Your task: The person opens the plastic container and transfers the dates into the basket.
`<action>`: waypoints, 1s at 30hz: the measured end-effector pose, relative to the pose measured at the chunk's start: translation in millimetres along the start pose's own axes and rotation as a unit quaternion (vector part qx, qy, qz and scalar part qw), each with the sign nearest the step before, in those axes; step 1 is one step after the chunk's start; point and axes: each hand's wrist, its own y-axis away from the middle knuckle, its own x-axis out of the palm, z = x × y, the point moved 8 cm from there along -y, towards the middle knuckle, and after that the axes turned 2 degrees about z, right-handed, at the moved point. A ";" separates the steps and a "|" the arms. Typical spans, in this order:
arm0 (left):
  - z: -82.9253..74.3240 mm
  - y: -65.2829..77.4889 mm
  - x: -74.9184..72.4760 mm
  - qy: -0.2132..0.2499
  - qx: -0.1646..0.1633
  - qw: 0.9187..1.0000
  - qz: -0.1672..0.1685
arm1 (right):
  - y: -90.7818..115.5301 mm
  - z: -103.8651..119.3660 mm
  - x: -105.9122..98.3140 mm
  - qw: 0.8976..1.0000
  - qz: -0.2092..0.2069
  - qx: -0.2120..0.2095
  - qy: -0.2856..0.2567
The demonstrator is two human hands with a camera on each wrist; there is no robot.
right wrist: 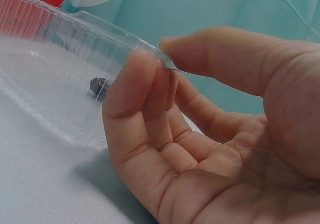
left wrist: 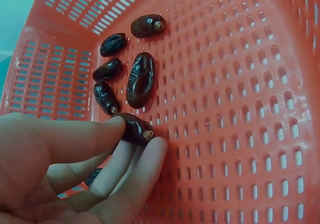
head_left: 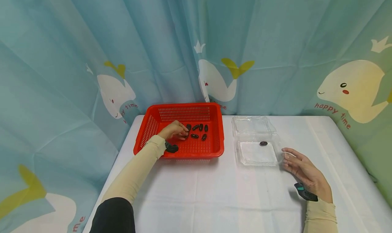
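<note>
My left hand [head_left: 174,130] reaches down inside a red plastic basket [head_left: 218,137]. Between thumb and fingers it pinches a dark brown date [left wrist: 134,129], whose pale stem end faces out in the left wrist view. Several more dates [left wrist: 141,81] lie loose on the basket's slotted floor, beyond the fingertips. At the right, my right hand [head_left: 306,171] pinches the rim at the corner of a clear plastic box [head_left: 255,155], thumb above and fingers below. One date [head_left: 263,143] lies inside that box, towards its back. The box's hinged lid [head_left: 252,125] is folded back, away from me.
A white cloth [head_left: 226,195] covers the table under the basket and the box. Behind the table hangs a blue-green curtain [head_left: 171,56] printed with whales, and it also runs along the left and right sides. The basket's raised walls surround the loose dates.
</note>
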 end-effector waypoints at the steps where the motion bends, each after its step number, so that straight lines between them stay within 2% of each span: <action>1: 0.6 -0.3 -0.1 0.004 0.000 1.000 0.001 | 0.0 -0.2 -0.1 1.000 0.000 0.000 0.001; 9: 2.6 0.2 -0.2 0.015 0.008 1.000 0.003 | -0.6 0.6 -0.4 1.000 0.004 -0.003 0.017; 21: 4.8 -1.9 -2.5 -0.008 0.015 1.000 -0.008 | -1.4 -1.6 -4.0 1.000 -0.010 0.002 0.021; 25: -0.3 0.4 -4.5 -0.031 0.026 0.999 -0.013 | -1.6 -2.3 -4.5 1.000 -0.015 0.008 0.017; 30: -19.2 8.2 -10.1 -0.056 0.064 0.996 -0.025 | -1.6 -2.4 -4.3 1.000 -0.019 0.009 0.013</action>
